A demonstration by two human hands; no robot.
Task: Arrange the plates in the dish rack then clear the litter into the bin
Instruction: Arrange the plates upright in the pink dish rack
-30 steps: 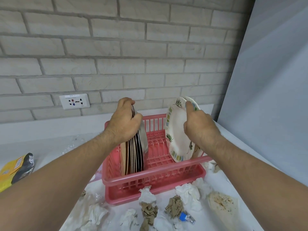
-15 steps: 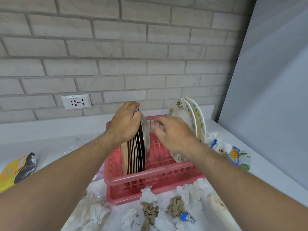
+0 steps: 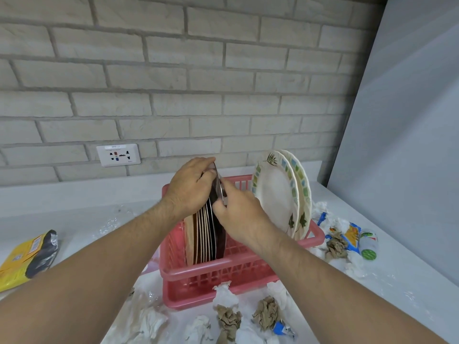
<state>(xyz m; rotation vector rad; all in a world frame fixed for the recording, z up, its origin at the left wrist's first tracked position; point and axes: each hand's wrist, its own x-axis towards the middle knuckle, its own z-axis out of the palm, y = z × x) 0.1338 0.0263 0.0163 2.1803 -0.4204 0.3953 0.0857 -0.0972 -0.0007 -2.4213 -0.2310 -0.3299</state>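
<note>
White counter (image 3: 74, 209) runs back to a pale brick wall (image 3: 223, 83), and a pink dish rack (image 3: 223, 269) sits in the middle of it. Nearest, at the rack's 6 o'clock, lie crumpled white tissues (image 3: 223, 296) and brown paper wads (image 3: 267, 312), all untouched.

Inside the rack, toward 9 o'clock, a stack of dark plates (image 3: 206, 237) stands on edge. The left hand (image 3: 190, 187) is curled over the top of the stack, gripping the rims and holding it upright. A second ago the right hand (image 3: 238, 209) was on the two leaf-patterned plates (image 3: 275, 194) at the rack's 3 o'clock end; it has let them go and crossed to the stack, where thumb and fingers now pinch the rim of the end plate (image 3: 219, 234). The patterned plates stand on their own, leaning against the rack's end, so they look placed. My guess is that the end plate is about to be peeled off the stack and given its own spot.

Outside the rack at 3 o'clock sits a heap of wrappers (image 3: 352, 234) and more tissue; a yellow packet (image 3: 27, 256) lies well off at 9 o'clock. A wall socket (image 3: 118, 155) is at 11 o'clock. No bin is in view, and the litter half of the job is not yet begun.
</note>
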